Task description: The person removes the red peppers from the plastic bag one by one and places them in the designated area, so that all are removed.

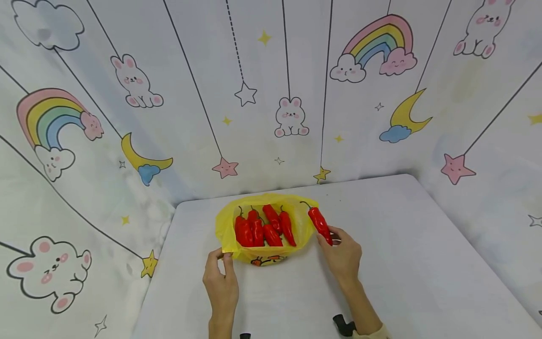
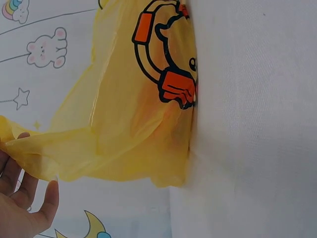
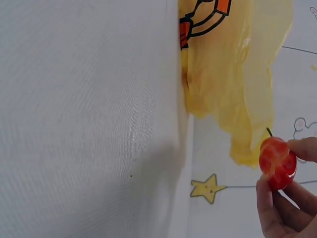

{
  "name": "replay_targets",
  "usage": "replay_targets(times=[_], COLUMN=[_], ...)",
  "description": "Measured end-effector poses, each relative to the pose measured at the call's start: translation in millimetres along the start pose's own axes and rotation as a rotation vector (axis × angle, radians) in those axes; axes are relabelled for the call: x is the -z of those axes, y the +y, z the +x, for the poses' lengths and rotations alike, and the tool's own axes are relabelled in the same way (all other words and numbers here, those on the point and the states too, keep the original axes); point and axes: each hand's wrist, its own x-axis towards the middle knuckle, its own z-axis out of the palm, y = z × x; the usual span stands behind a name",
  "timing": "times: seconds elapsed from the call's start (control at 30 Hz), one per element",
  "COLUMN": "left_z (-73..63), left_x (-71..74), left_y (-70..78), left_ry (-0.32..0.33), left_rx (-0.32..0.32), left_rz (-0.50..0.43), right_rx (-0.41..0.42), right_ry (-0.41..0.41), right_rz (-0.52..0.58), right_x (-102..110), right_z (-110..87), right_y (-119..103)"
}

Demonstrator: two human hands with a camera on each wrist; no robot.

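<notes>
A yellow plastic bag [image 1: 305,214] stands with its mouth wide on the white table, and several red peppers [image 1: 257,230] lie inside it. My left hand [image 1: 221,278] pinches the bag's rim at its near left corner; in the left wrist view the fingers [image 2: 49,203] hold the stretched yellow film. In my right hand [image 1: 344,254] is one red pepper [image 1: 319,223], gripped near its lower end, its green stem pointing up and left toward the bag's right rim. The right wrist view shows this pepper [image 3: 278,163] end-on between thumb and fingers.
The white table [image 1: 402,249] ends at a back edge against a cloth backdrop [image 1: 190,117] printed with rabbits, stars and rainbows. An orange and black print [image 2: 176,87] marks the bag's near side. Black wrist gear [image 1: 344,326] sits beside the right wrist.
</notes>
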Motion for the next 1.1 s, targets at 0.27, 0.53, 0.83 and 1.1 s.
replay_targets(times=[0.27, 0.53, 0.83, 1.1], left_z=[1.0, 1.0, 0.3, -0.6], left_x=[-0.1, 0.0, 0.1, -0.5], left_y=[2.3, 4.4, 4.8, 4.4], left_ry=[0.033, 0.036, 0.033, 0.021], left_rx=[-0.049, -0.061, -0.053, -0.039], left_rz=[-0.001, 0.004, 0.018, 0.031], right_rx=[-0.009, -0.027, -0.074, -0.130], right_ry=[0.024, 0.049, 0.070, 0.073], right_rz=[-0.003, -0.002, -0.067, -0.075], right_x=[6.6, 13.5, 20.3, 24.9], right_z=[-1.7, 1.7, 9.7, 19.7], right_y=[4.3, 12.8, 26.5, 41.5])
